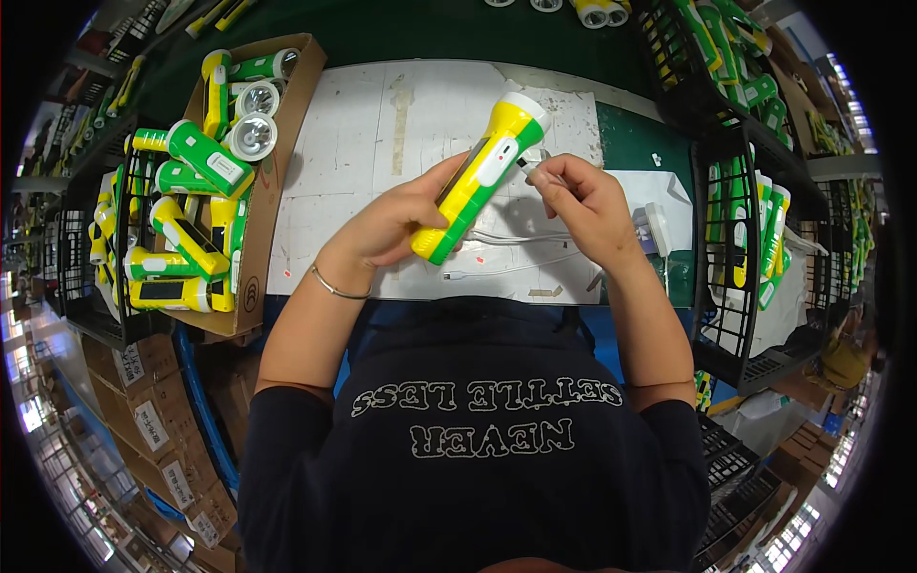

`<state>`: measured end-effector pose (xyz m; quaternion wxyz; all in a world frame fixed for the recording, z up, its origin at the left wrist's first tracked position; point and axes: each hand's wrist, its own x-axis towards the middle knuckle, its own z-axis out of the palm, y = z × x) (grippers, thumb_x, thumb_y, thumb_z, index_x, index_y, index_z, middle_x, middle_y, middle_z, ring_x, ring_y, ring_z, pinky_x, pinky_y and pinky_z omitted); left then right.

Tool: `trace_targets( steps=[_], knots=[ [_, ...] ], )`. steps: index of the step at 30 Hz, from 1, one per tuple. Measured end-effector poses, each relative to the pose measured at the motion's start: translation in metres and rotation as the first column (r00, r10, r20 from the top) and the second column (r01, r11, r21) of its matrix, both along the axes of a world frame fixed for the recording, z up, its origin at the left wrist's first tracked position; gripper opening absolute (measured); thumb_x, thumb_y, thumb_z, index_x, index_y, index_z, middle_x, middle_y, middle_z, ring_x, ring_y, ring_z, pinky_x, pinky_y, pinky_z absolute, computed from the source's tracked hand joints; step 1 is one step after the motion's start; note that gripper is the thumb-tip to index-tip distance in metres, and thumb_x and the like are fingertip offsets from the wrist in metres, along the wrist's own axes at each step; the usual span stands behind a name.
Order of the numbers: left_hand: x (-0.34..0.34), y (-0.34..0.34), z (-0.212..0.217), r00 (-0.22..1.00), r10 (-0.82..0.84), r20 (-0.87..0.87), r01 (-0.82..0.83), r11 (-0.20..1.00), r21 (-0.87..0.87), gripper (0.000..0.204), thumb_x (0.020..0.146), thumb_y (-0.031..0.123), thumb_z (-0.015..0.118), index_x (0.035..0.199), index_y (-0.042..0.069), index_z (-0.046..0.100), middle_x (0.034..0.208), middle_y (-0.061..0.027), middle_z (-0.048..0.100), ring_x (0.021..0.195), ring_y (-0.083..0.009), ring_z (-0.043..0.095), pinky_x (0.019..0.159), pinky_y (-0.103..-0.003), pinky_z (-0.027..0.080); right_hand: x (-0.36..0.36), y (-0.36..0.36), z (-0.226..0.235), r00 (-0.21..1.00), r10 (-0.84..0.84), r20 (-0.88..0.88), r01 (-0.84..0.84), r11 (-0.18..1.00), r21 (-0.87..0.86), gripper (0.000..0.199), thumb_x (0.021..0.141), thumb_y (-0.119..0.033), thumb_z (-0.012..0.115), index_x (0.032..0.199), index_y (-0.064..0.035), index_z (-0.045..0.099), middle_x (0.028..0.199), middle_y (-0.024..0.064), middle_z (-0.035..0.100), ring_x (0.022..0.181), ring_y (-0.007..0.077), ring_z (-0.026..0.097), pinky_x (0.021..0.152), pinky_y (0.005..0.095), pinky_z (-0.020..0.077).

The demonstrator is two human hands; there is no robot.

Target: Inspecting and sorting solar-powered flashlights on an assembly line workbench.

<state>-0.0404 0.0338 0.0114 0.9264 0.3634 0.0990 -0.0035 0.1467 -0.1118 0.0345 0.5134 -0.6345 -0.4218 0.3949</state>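
Observation:
My left hand (394, 222) is wrapped round the lower body of a yellow and green flashlight (470, 196). The flashlight tilts over the worktop, its white-rimmed head up and to the right. A white switch panel with a small red mark runs along its side, and a dark strip lies beside my fingers. Close to that panel, my right hand (590, 205) pinches a small cable plug (524, 166) between thumb and forefinger. Whether the plug touches the flashlight I cannot tell. White cables (511, 239) lie on the worktop below, one with a loose plug end.
At the left, a cardboard box (304, 115) holds several similar flashlights. Black crates (731, 258) with more of them stand on the right. A white adapter-like block (657, 229) rests near the right edge of the white-covered worktop (344, 143). More flashlight heads (594, 13) show at the far edge.

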Motion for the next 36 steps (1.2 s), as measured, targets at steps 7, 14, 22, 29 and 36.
trace_targets(
  steps=[7, 14, 22, 29, 36],
  knots=[
    [0.012, -0.022, -0.002, 0.966, 0.246, -0.076, -0.128, 0.715, 0.687, 0.079, 0.074, 0.013, 0.070, 0.140, 0.001, 0.027, 0.130, -0.0129, 0.044, 0.122, -0.0215, 0.041, 0.103, -0.030, 0.030, 0.008, 0.004, -0.008, 0.991, 0.041, -0.126, -0.046, 0.998, -0.041, 0.018, 0.090, -0.019, 0.058, 0.085, -0.0020, 0.059, 0.069, -0.0027, 0.053, 0.063, 0.0042, 0.046, 0.058, 0.0183, 0.0362],
    [0.018, -0.033, -0.003, 0.912, 0.378, 0.157, -0.228, 0.150, 0.962, 0.073, 0.074, 0.013, 0.066, 0.138, 0.005, 0.031, 0.111, -0.0165, 0.049, 0.100, -0.0283, 0.054, 0.085, -0.035, 0.045, 0.009, 0.004, -0.016, 0.999, -0.002, -0.041, -0.002, 0.995, -0.101, 0.019, 0.089, -0.021, 0.059, 0.081, -0.0038, 0.059, 0.068, -0.0031, 0.052, 0.063, 0.0036, 0.044, 0.057, 0.0187, 0.0344],
    [0.017, -0.039, -0.005, 0.901, 0.376, 0.216, -0.212, -0.050, 0.976, 0.072, 0.074, 0.012, 0.064, 0.138, 0.007, 0.032, 0.096, -0.0159, 0.047, 0.084, -0.0304, 0.054, 0.072, -0.037, 0.047, 0.005, 0.006, -0.015, 0.998, -0.012, -0.061, 0.006, 0.997, -0.083, 0.023, 0.088, -0.022, 0.059, 0.075, -0.0034, 0.056, 0.063, -0.0027, 0.052, 0.058, 0.0026, 0.045, 0.052, 0.0200, 0.0363],
    [0.018, -0.040, -0.010, 0.898, 0.382, 0.217, -0.272, 0.095, 0.958, 0.069, 0.076, 0.014, 0.064, 0.137, 0.004, 0.032, 0.101, -0.0170, 0.049, 0.089, -0.0295, 0.054, 0.079, -0.035, 0.045, 0.005, 0.008, -0.012, 0.999, -0.011, -0.041, 0.007, 0.996, -0.086, 0.023, 0.087, -0.022, 0.059, 0.075, -0.0026, 0.056, 0.063, -0.0025, 0.053, 0.059, 0.0028, 0.045, 0.051, 0.0203, 0.0364],
    [0.018, -0.036, -0.009, 0.875, 0.432, 0.220, -0.239, -0.011, 0.971, 0.061, 0.076, 0.015, 0.065, 0.129, 0.001, 0.037, 0.108, -0.0182, 0.048, 0.098, -0.0336, 0.053, 0.086, -0.037, 0.044, 0.004, 0.008, -0.016, 1.000, -0.002, 0.031, 0.004, 0.997, -0.073, 0.022, 0.089, -0.020, 0.058, 0.073, -0.0058, 0.053, 0.065, -0.0051, 0.049, 0.060, 0.0013, 0.040, 0.053, 0.0186, 0.0316]
  ],
)
